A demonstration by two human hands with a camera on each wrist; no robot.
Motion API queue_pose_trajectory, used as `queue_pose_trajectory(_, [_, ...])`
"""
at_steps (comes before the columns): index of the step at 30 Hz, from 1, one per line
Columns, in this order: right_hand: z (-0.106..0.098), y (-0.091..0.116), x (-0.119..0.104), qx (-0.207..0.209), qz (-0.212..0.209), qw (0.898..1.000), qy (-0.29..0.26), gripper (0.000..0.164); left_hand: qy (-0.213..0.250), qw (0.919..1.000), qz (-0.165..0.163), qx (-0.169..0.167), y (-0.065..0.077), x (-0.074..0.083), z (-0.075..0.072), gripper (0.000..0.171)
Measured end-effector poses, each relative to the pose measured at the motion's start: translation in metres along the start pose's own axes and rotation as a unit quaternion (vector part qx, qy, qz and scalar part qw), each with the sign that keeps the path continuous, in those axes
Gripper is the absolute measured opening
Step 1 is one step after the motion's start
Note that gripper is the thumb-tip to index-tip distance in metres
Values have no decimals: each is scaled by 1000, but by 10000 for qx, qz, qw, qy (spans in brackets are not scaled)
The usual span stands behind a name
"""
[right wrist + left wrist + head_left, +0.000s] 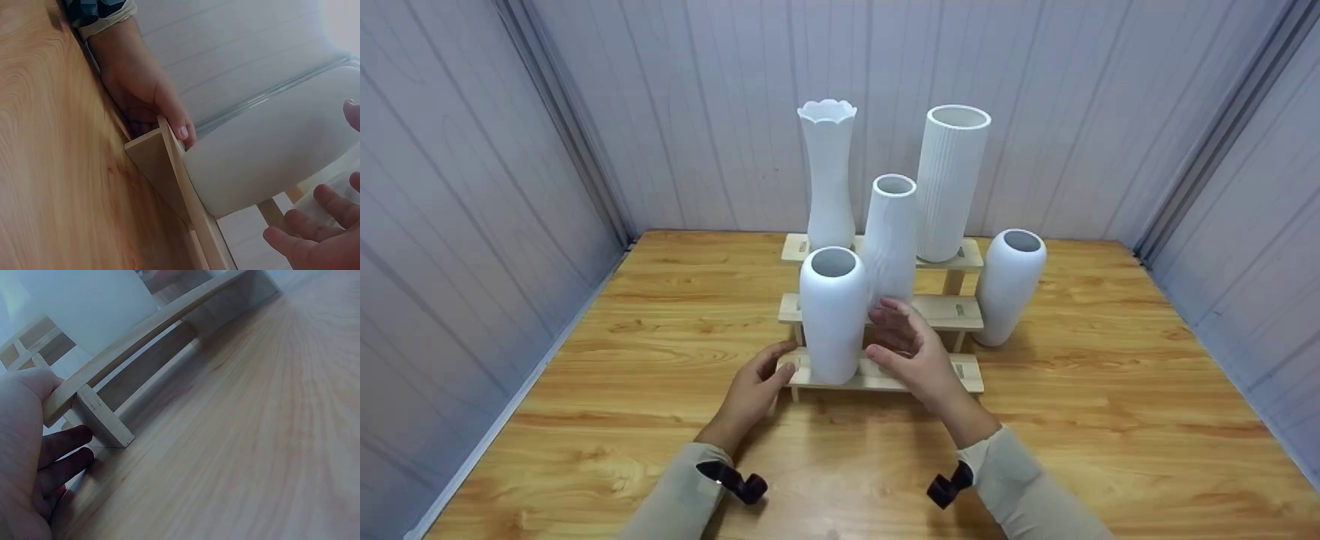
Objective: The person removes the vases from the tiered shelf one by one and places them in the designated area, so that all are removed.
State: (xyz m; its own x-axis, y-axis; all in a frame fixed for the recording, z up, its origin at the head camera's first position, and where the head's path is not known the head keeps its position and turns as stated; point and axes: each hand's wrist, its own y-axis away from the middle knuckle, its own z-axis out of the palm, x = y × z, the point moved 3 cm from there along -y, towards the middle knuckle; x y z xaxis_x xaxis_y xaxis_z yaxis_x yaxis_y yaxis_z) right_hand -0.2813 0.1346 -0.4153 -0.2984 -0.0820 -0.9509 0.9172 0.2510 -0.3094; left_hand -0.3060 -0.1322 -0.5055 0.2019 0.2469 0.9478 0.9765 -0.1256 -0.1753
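A smooth white vase stands upright toward the left of the lowest step of a three-step wooden stand. My left hand grips the left end of that step; in the left wrist view its thumb lies over the board and the fingers reach below beside the leg. Just right of the front vase is my right hand, its fingers spread and loosely bent with nothing held. The right wrist view shows a gap between these fingers and the vase.
A tapered vase stands on the middle step. On the top step are a scalloped-rim vase at left and a ribbed cylindrical vase at right. Another smooth vase stands on the wooden table beside the stand. Panel walls enclose the table.
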Motion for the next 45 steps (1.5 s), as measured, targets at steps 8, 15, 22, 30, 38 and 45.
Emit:
queue_pose_trajectory(8, [12,-6,7,-143,131,9997,-171,78,-85,9999,-25,51,1,0,-1,36])
queue_pose_trajectory(15, [20,-12,12,-64,313,9993,-172,88,-78,10000,-6,40,-1,-1,0,37])
queue_pose_trajectory(22, [26,-14,19,34,541,9984,-149,92,12,10000,59,-18,-1,-2,0,37])
queue_pose_trajectory(30, [31,-19,25,25,603,9982,-10,89,117,9999,91,-88,-1,-2,0,37])
queue_pose_trajectory(38, [32,-21,28,-1,522,9984,211,92,-22,10000,-13,-5,-2,-3,-1,36])
queue_pose_trajectory(45, [31,-19,26,39,493,9982,339,90,42,10000,-77,9,-2,-3,-2,37])
